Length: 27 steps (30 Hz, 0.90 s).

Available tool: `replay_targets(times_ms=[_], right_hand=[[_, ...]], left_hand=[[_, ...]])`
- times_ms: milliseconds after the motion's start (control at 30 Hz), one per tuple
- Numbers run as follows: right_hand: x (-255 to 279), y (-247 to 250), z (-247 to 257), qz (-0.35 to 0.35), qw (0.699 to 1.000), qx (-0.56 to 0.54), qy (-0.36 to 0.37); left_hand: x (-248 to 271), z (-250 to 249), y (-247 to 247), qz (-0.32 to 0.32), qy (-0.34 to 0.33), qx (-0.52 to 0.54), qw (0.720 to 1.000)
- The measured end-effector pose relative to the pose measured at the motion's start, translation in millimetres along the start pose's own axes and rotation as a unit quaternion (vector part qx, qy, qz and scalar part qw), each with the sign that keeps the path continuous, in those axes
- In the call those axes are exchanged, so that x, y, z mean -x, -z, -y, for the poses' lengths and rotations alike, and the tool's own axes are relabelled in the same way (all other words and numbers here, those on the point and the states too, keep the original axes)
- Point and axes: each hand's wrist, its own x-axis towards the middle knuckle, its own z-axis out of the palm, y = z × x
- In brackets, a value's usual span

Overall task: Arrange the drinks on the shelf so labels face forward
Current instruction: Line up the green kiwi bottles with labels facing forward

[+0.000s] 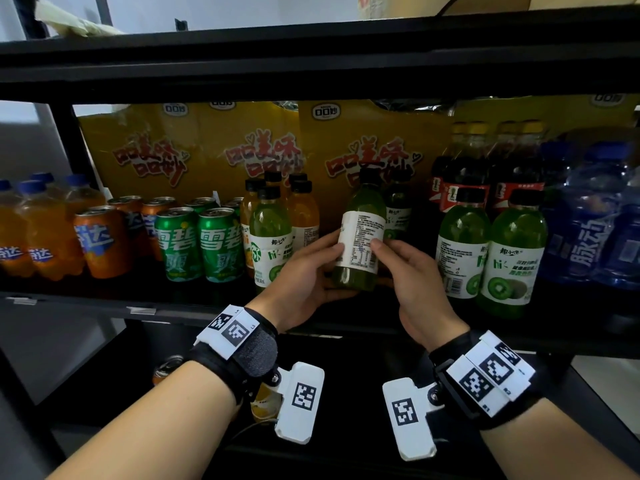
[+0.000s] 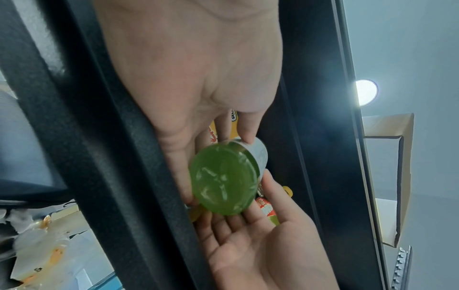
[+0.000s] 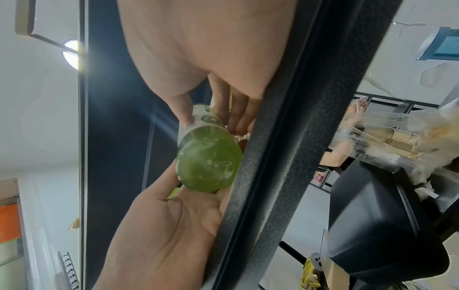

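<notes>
A green kiwi drink bottle (image 1: pixel 360 244) with a black cap is held up off the shelf board (image 1: pixel 104 299), slightly tilted. Its white back label with small print faces me. My left hand (image 1: pixel 332 268) grips it from the left, thumb on the label and fingers under the base. My right hand (image 1: pixel 384 268) pinches it from the right, thumb on the label edge. Both wrist views show the bottle's round green bottom (image 2: pixel 223 180) (image 3: pixel 208 160) between my left hand (image 2: pixel 198 78) (image 3: pixel 161 225) and right hand (image 2: pixel 261 245) (image 3: pixel 203 49).
Two kiwi bottles (image 1: pixel 485 258) stand at the right front and one (image 1: pixel 268 237) at the left, before orange juice bottles (image 1: pixel 301 209). Sprite cans (image 1: pixel 197 244), Fanta cans (image 1: pixel 100 240), cola bottles (image 1: pixel 464 181), blue bottles (image 1: pixel 588 220) and yellow cartons (image 1: pixel 194 147) fill the shelf. The upper shelf (image 1: pixel 311 57) hangs low.
</notes>
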Motion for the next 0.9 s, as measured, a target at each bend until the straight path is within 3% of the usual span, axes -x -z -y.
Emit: replay_targets(times_ms=[167, 267, 400, 600, 667, 767, 900], right_hand=[[1, -3, 8, 0.033, 0.999, -0.01, -0.038], [1, -5, 16, 0.026, 0.998, 0.023, -0.055], [1, -3, 26, 0.023, 0.996, 0.081, -0.022], [-5, -7, 36, -0.038, 0.985, 0.168, -0.015], [-4, -6, 38, -0.033, 0.987, 0.159, -0.023], [-4, -4, 43, -0.026, 0.989, 0.143, -0.008], [0, -3, 48, -0.009, 0.978, 0.197, 0.074]], left_hand=[[5, -5, -5, -0.014, 0.007, -0.022, 1.0], [9, -14, -15, 0.0, 0.048, -0.03, 0.998], [13, -33, -21, 0.004, 0.116, 0.029, 0.993], [15, -40, -34, -0.028, 0.164, 0.067, 0.984], [14, -37, -33, -0.048, 0.133, 0.0, 0.99], [15, -32, -27, -0.075, 0.022, -0.114, 0.99], [16, -21, -19, -0.078, -0.134, -0.226, 0.962]])
